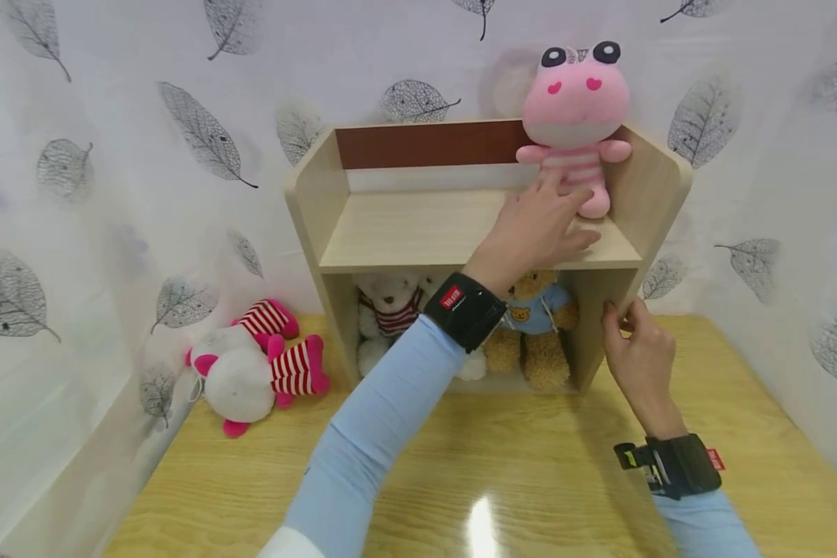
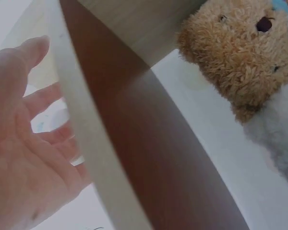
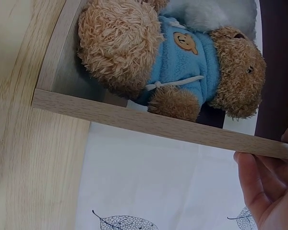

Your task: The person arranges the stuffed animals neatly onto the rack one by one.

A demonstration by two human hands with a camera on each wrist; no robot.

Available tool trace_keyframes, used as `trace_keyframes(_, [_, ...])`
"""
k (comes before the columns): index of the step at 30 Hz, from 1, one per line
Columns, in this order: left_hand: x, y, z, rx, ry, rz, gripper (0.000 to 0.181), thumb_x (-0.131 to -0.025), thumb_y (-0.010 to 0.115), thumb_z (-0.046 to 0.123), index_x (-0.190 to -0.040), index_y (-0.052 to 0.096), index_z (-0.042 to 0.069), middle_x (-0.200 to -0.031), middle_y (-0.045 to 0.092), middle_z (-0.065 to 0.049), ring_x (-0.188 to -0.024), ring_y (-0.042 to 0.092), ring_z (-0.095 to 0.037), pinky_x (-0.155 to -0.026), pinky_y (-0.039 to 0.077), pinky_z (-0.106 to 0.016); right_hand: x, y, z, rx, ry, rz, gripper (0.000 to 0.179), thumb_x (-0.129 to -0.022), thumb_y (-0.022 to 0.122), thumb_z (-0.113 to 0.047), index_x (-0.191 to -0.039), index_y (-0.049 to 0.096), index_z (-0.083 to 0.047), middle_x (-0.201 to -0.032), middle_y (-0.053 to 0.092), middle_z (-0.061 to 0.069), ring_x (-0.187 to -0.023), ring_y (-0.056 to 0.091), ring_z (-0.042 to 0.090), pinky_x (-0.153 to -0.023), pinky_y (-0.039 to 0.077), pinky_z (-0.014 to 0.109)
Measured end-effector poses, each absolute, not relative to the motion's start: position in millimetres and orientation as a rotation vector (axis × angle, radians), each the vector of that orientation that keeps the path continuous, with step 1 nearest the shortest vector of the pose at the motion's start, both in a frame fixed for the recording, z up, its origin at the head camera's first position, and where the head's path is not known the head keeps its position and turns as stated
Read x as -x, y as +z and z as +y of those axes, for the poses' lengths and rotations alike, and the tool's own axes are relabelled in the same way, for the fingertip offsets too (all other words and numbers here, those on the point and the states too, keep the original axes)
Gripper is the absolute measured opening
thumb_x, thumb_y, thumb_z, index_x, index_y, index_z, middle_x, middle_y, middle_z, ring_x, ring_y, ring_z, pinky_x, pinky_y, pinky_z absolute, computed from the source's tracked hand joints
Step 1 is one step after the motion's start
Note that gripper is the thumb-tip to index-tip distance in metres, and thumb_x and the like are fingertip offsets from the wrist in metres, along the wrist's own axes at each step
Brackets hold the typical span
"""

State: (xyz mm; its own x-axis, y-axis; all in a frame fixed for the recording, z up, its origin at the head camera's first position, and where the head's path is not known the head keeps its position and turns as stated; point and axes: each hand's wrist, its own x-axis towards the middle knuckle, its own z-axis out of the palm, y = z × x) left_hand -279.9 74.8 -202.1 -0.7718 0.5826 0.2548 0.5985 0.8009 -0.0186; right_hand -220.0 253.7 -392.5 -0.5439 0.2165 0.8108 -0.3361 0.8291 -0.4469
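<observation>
- Head view: pink plush toy (image 1: 577, 108) upright at one o'clock on the shelf (image 1: 411, 229).
- Left hand (image 1: 540, 221): fingers spread before its lower body; contact unclear.
- Right hand (image 1: 642, 353): pinches side panel (image 3: 134, 120), four o'clock.
- Wrist straps (image 1: 685, 466): red tags, lettering illegible.

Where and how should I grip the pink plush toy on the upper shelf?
Probably round the striped torso of the pink plush toy, from the front left: the torso is narrower than the head, bare shelf lies that side, and the side panel stands close on the other.
</observation>
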Motion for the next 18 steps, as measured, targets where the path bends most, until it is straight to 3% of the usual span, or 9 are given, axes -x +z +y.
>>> trace_keyframes(4, [262.3,-206.7,59.4,1.118,-0.264,-2.564,0.053,-0.101,0.057,0.052,-0.148,0.050,0.028,-0.151,0.049,-0.003,-0.130,0.056,-0.016,-0.102,0.051,-0.036,218.9,-392.8,255.6,-0.106,0.709,-2.021,0.019,-0.094,0.064,-0.006,-0.100,0.066,0.011,-0.086,0.073,0.031,-0.067,0.072,0.048,-0.060,0.034,0.006])
trace_keyframes(8, [238.5,-220.3,43.8,1.316,-0.366,-2.366,0.051,-0.101,0.061,0.044,-0.147,0.054,0.022,-0.144,0.057,-0.005,-0.116,0.066,-0.017,-0.092,0.055,-0.034,218.7,-394.8,257.0,-0.131,0.693,-2.017,0.017,-0.094,0.063,-0.004,-0.101,0.065,0.012,-0.087,0.073,0.031,-0.066,0.072,0.048,-0.059,0.036,0.006])
trace_keyframes(12, [214.6,-241.2,27.1,1.449,-0.391,-2.199,0.049,-0.100,0.064,0.041,-0.144,0.059,0.019,-0.139,0.061,-0.005,-0.115,0.064,-0.015,-0.089,0.053,-0.028,218.5,-396.4,257.3,-0.133,0.674,-2.026,0.016,-0.094,0.062,-0.003,-0.100,0.065,0.011,-0.084,0.073,0.030,-0.066,0.072,0.047,-0.054,0.046,0.020])
trace_keyframes(18, [186.7,-281.6,-3.1,1.493,-0.417,-2.120,0.046,-0.099,0.067,0.038,-0.140,0.063,0.019,-0.134,0.065,-0.004,-0.113,0.065,-0.011,-0.087,0.052,-0.024,218.9,-394.0,254.2,-0.111,0.679,-2.016,0.018,-0.094,0.063,-0.004,-0.099,0.065,0.012,-0.082,0.072,0.031,-0.067,0.071,0.049,-0.050,0.049,0.038])
